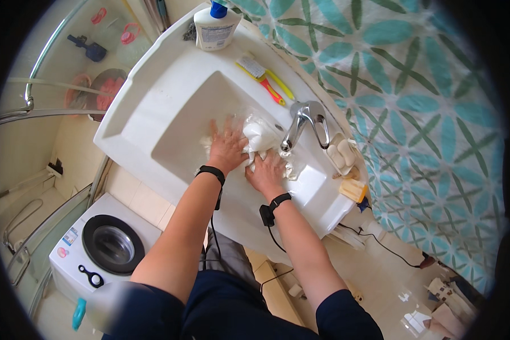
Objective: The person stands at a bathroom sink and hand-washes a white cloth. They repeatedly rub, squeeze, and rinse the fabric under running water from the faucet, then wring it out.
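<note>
A wet white cloth lies bunched in the water of the white washbasin, part of it puffed up above the surface. My left hand presses down on its left part with spread fingers, the fingertips under water. Close by on the right, my right hand rests on the cloth near the chrome faucet; its fingertips are partly hidden by folds, and whether they grip the fabric cannot be told. Both wrists wear black bands.
On the basin's rim are a white pump bottle, a scrubbing brush, a soap dish with pale bars and a yellow soap bar. A patterned curtain hangs at the right. A washing machine stands lower left.
</note>
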{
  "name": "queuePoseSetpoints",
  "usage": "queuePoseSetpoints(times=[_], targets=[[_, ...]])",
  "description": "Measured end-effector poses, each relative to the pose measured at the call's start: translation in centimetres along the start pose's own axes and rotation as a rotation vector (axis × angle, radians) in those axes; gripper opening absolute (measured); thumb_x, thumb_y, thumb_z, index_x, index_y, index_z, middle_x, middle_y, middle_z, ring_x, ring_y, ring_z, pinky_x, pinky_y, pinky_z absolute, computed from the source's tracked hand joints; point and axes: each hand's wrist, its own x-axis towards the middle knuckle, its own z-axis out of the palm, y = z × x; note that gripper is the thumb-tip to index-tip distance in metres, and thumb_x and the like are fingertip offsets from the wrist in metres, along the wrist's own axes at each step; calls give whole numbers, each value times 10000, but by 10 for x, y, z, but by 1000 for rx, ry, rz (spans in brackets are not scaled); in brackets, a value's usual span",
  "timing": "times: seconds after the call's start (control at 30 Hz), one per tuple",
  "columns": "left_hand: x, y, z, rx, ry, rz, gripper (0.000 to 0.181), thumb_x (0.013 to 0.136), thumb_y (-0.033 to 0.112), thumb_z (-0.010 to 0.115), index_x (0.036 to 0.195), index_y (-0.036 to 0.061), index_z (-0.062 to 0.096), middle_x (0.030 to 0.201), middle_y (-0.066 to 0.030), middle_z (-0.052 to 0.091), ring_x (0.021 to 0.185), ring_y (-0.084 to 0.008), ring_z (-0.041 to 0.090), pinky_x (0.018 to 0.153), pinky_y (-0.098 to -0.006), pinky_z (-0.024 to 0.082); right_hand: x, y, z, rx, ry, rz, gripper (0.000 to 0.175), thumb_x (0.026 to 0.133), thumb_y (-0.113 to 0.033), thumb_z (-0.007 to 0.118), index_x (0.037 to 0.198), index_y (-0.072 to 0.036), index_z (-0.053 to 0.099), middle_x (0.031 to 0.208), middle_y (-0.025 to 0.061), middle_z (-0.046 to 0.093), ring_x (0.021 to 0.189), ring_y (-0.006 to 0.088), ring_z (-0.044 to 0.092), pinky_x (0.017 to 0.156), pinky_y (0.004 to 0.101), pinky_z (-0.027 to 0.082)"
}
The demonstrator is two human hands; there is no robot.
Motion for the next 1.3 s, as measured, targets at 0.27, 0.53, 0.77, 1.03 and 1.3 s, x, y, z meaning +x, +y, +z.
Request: queuePoseSetpoints(times=[0.27,0.53,0.77,1.03,1.3], targets=[[36,0,35,-71,181,37,427,1006,206,510,1370,54,674,1542,-61,544,1500,-309,392,1245,-667,266,29,6,18,4,-15,80,556,881,-292,737,1430,-215,686,1526,212,511,1295,446,583,1065,564,487],[48,-6,-14,-413,18,-85,390,865,307,713,1224,158,730,1178,-107,765,1215,-330,677,1121,-597,404,48,31,3,899,-35,294,353,956,-115,668,1301,-52,708,1225,149,676,966,236,690,887,342,547],[13,-34,-75,-1084,20,-46,397,801,271,826,1141,77,753,1073,-128,782,978,-322,722,936,-398,557,-49,84,-44,1651,207,313,360,931,-38,684,1285,18,722,1100,18,733,957,116,660,872,288,525],[-30,-36,-85,-822,424,205,122,813,-43,698,908,29,722,1022,-142,718,1094,-368,642,933,-452,535,-83,44,-59,957,566,242,408,915,-60,731,1323,-77,728,1180,128,770,1133,228,684,985,380,514],[-77,-25,-45,-224,229,71,277,861,5,624,1131,49,667,1052,-183,713,1060,-386,674,923,-485,550,-104,16,-67,498,-200,188,385,909,-295,766,1280,-194,753,1449,160,570,1263,334,610,1125,461,465]])
